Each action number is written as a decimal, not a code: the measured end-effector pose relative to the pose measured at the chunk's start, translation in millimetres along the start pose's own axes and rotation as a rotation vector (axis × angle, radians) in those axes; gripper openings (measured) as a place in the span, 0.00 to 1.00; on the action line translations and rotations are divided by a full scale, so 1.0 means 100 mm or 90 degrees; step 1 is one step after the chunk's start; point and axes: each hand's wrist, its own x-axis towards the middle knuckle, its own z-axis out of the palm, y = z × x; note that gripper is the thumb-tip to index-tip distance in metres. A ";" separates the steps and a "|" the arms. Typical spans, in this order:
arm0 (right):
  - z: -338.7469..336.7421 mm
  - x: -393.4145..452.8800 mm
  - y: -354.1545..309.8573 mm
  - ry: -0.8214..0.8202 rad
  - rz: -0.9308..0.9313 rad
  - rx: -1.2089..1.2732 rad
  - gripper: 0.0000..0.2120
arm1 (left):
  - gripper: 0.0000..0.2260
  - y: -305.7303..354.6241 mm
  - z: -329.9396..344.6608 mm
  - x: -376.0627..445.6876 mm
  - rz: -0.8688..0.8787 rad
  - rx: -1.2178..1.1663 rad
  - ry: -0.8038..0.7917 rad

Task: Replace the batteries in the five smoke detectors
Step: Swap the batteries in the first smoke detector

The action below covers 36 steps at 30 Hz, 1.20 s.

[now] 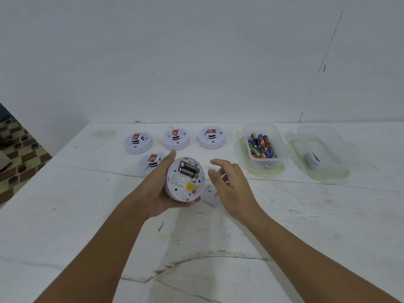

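The left hand (157, 193) cups an opened smoke detector (184, 179) above the counter (87, 215), back side up, its fingers curled under the rim and the thumb hooked over the far edge. Black batteries (189, 169) sit exposed in its bay. The right hand (229, 182) hovers just beside it, fingers loosely spread and holding nothing; it is blurred, so finer detail cannot be told. A white piece, probably the removed cover (211, 194), lies on the counter under that hand. The likeliest slip is the detector tipping out of a one-handed hold when the old cells are pried loose, since only the rim is held. A spent cell could also land in the clear container of fresh batteries (262, 147) rather than the second container (317, 154) to its right, mixing old with new. Four other detectors (138, 142) sit face up behind, apparently unopened, so losing track of which are done is a risk.
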 end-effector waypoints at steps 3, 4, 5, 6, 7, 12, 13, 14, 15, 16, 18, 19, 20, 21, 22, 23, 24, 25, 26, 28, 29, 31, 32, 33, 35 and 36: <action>0.02 0.05 -0.14 -0.064 -0.031 0.069 0.14 | 0.27 0.04 0.00 -0.03 -0.053 0.078 -0.045; 0.04 0.06 -0.15 -0.082 -0.037 0.068 0.14 | 0.27 0.05 0.01 -0.04 -0.062 0.100 -0.059; 0.05 0.07 -0.14 -0.090 -0.039 0.057 0.13 | 0.26 0.05 0.00 -0.04 -0.065 0.120 -0.073; 0.07 0.07 -0.12 -0.090 -0.033 0.053 0.12 | 0.25 0.06 0.00 -0.05 -0.062 0.133 -0.086; 0.08 0.08 -0.09 -0.087 -0.016 0.067 0.11 | 0.25 0.06 -0.01 -0.05 -0.055 0.140 -0.101; 0.11 0.03 0.00 -0.040 0.101 0.228 0.08 | 0.27 0.03 -0.03 -0.01 -0.036 0.140 -0.132; 0.12 0.02 -0.01 -0.032 0.118 0.264 0.08 | 0.27 0.01 -0.03 0.00 -0.019 0.144 -0.112; 0.14 0.00 -0.02 -0.031 0.129 0.282 0.07 | 0.26 -0.02 -0.03 0.02 0.005 0.146 -0.087; 0.15 0.00 -0.02 -0.035 0.135 0.280 0.07 | 0.26 -0.05 -0.03 0.04 0.030 0.150 -0.065; 0.15 -0.01 -0.03 -0.042 0.139 0.270 0.06 | 0.27 -0.08 -0.03 0.07 0.056 0.149 -0.051; 0.16 -0.04 -0.05 -0.051 0.132 0.238 0.05 | 0.28 -0.12 -0.01 0.10 0.089 0.091 -0.058; 0.16 -0.06 -0.06 -0.053 0.118 0.222 0.05 | 0.28 -0.12 0.01 0.10 0.086 0.039 -0.072; 0.17 -0.09 -0.05 -0.054 0.101 0.207 0.06 | 0.27 -0.12 0.03 0.11 0.081 0.002 -0.081; 0.18 -0.12 -0.05 -0.052 0.081 0.192 0.07 | 0.25 -0.13 0.05 0.13 0.078 -0.020 -0.085; 0.19 -0.14 -0.04 -0.047 0.060 0.173 0.08 | 0.22 -0.14 0.05 0.15 0.075 -0.029 -0.085; 0.20 -0.16 -0.03 -0.038 0.035 0.151 0.10 | 0.20 -0.15 0.05 0.17 0.064 -0.046 -0.088; 0.21 -0.16 0.00 -0.027 0.006 0.127 0.11 | 0.19 -0.17 0.04 0.20 0.050 -0.073 -0.092; 0.21 -0.16 0.04 -0.021 -0.022 0.107 0.12 | 0.19 -0.19 0.02 0.21 0.035 -0.105 -0.100; 0.21 -0.16 0.07 -0.020 -0.047 0.087 0.13 | 0.19 -0.22 0.01 0.23 0.026 -0.134 -0.109; 0.21 -0.14 0.14 -0.034 -0.094 0.028 0.14 | 0.19 -0.29 -0.04 0.28 0.017 -0.171 -0.127; 0.21 -0.13 0.16 -0.045 -0.111 -0.002 0.14 | 0.20 -0.34 -0.06 0.30 0.014 -0.187 -0.137; 0.22 -0.12 0.18 -0.059 -0.129 -0.026 0.13 | 0.21 -0.42 -0.11 0.34 0.010 -0.228 -0.160; 0.22 -0.11 0.19 -0.060 -0.133 -0.025 0.13 | 0.22 -0.44 -0.14 0.36 0.013 -0.243 -0.169; 0.23 -0.10 0.20 -0.060 -0.135 -0.023 0.13 | 0.22 -0.45 -0.16 0.37 0.018 -0.252 -0.176; 0.24 -0.09 0.21 -0.061 -0.134 -0.020 0.13 | 0.23 -0.46 -0.18 0.40 0.025 -0.251 -0.186; 0.23 -0.08 0.22 -0.061 -0.132 -0.020 0.13 | 0.22 -0.46 -0.18 0.41 0.024 -0.247 -0.186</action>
